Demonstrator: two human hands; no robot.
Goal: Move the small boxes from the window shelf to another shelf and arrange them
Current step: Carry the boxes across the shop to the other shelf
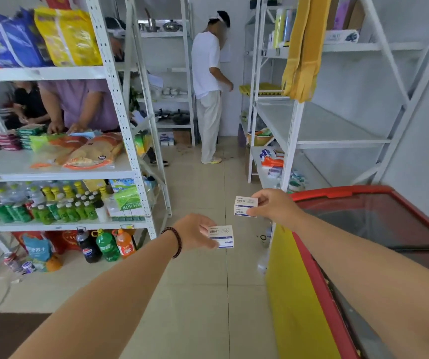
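Observation:
My left hand [195, 233], with a bead bracelet on its wrist, grips small white-and-blue boxes [221, 236] over the tiled floor. Up and to the right, my right hand [273, 206] pinches two stacked small boxes [245, 206] of the same kind. Both arms reach forward into the aisle. A white metal shelf unit [319, 130] with mostly bare boards stands ahead on the right. No window shelf is in view.
A red-rimmed chest freezer [379, 218] with a yellow front sits low on the right. A stocked white rack [60, 172] with bottles and bags fills the left. A person in white [209, 89] stands at the aisle's end; two more people work behind the left rack.

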